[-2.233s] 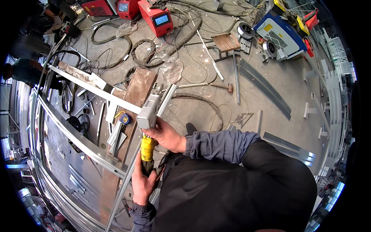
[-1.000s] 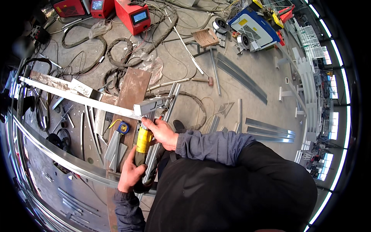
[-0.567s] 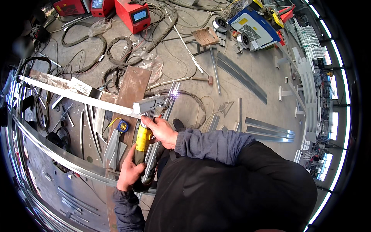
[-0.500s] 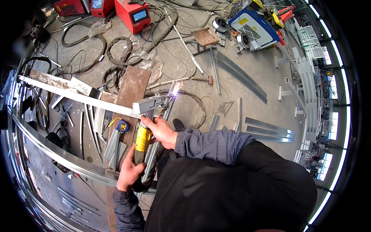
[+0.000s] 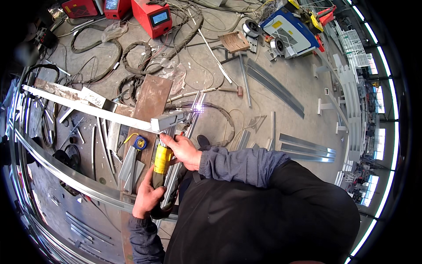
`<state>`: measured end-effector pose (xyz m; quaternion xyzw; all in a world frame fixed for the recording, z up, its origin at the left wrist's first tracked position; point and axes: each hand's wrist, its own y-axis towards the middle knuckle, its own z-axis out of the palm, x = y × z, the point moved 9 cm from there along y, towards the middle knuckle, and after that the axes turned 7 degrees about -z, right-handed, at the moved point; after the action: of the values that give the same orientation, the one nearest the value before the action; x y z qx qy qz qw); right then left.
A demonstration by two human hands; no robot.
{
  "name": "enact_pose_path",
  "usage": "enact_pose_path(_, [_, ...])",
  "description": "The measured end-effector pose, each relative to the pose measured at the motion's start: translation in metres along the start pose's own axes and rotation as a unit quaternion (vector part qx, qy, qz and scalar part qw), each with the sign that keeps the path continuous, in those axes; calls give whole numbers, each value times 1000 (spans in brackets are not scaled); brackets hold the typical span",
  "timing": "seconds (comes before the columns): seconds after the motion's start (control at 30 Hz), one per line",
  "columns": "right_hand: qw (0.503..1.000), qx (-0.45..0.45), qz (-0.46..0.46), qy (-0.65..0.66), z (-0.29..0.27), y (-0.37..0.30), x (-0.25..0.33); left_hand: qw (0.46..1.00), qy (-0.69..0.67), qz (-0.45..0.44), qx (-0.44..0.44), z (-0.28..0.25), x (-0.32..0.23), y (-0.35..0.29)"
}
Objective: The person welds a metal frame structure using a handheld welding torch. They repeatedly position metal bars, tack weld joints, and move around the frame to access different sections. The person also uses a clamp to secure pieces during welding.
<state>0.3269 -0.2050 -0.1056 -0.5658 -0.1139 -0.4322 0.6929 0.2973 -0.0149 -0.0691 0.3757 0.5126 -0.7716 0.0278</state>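
Note:
Both my hands hold a welding gun (image 5: pixel 163 159) with yellow tape round its body and a grey boxy head. My right hand (image 5: pixel 185 152) is closed round the upper part of the body, its thumb near the head. Lower down, my left hand (image 5: pixel 148 197) wraps the dark rear part of the grip. A small bright violet-white glow (image 5: pixel 198 107) burns at the gun's far end, over long silvery metal strips (image 5: pixel 190 130). These strips run under the gun and back toward me. What the fingertips press on is hidden.
A blue tape measure (image 5: pixel 140 142) lies left of the gun, near a rusty plate (image 5: pixel 152 97) and a long pale bar (image 5: pixel 94 110). Metal rails (image 5: pixel 79 171) cross the left side. Cables, a red machine (image 5: pixel 151 20) and a blue-white machine (image 5: pixel 288 31) stand farther off.
The orange spark spray above the glow has died down, leaving a smaller violet-white light. My hands and the gun have hardly moved.

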Motion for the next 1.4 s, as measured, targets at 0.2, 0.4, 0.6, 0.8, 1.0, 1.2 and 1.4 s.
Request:
enact_pose_path(0.2, [1000, -22, -14, 14, 1, -2, -1, 1000, 11, 24, -9, -1, 4, 1])
enact_pose_path(0.4, [1000, -21, -13, 1, 2, -4, -3, 999, -3, 50, -9, -1, 8, 0])
enact_pose_path(0.6, [1000, -3, -12, -6, -1, 0, -12, 1000, -11, 18, -8, 0, 12, -5])
enact_pose_path(0.8, [995, 46, -82, -29, 7, -19, -1, 997, -26, 71, -31, 18, 2, -32])
enact_pose_path(1.0, [980, 110, -141, -88, 5, -41, -3, 990, -125, 48, -38, 54, 36, -63])
enact_pose_path(1.2, [944, 265, -143, -133, 24, -86, -10, 955, -289, 16, -58, 104, 99, -95])
enact_pose_path(1.4, [887, 382, -132, -222, 17, -146, -46, 923, -328, 56, -193, 188, 166, -139])
